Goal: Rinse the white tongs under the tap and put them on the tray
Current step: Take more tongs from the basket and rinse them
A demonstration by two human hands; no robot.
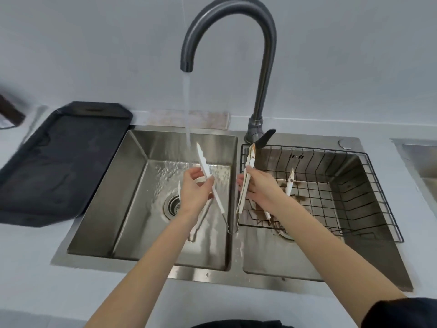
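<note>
Water runs from the dark tap (pixel 188 65) into the left basin (pixel 132 209). My left hand (pixel 195 192) holds a pair of white tongs (pixel 204 165) by the middle, tips raised beside the stream. My right hand (pixel 259 185) grips a second, brown-stained pair of tongs (pixel 248 176) upright over the divider between the basins. A third stained pair (pixel 289 183) leans inside the black wire basket (pixel 354 185) in the right basin. The dark tray (pixel 59 162) lies on the counter left of the sink.
A worn cloth (pixel 208 119) lies behind the left basin. The tap lever (pixel 266 138) points right at the faucet base. Brown residue stains the basket floor. Another steel basin edge (pixel 418 159) shows at far right. A dark object (pixel 10 112) sits at far left.
</note>
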